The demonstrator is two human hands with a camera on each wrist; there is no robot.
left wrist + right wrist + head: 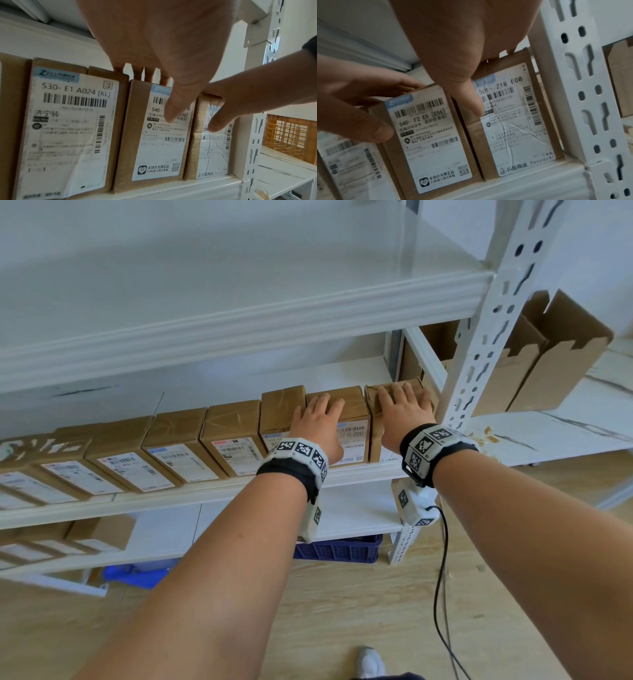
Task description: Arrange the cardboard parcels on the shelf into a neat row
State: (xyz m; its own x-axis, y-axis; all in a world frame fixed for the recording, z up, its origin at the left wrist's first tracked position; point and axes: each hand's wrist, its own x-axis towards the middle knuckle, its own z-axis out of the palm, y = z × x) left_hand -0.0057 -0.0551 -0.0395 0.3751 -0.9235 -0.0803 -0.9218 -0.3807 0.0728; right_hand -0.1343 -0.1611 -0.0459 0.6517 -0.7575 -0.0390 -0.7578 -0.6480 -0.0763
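Observation:
A row of brown cardboard parcels (178,440) with white shipping labels stands along the front of the middle shelf (212,491). My left hand (317,422) lies on the second parcel from the right (354,433), labelled 540 (159,148). Its fingers stretch over the top and the thumb (169,117) presses the front label. My right hand (404,412) holds the rightmost parcel (376,422), which has a creased label (513,128). Those fingers cover its top, and the thumb (476,106) reaches down at the gap between the two parcels. The 530 parcel (68,121) stands taller on the left.
A white slotted upright (479,354) stands just right of the last parcel. Open cardboard boxes (548,361) sit beyond it. Another shelf board (239,326) hangs close overhead. More parcels (99,532) lie on the lower shelf, with a blue crate (339,549) below. A black cable (442,577) hangs from my right wrist.

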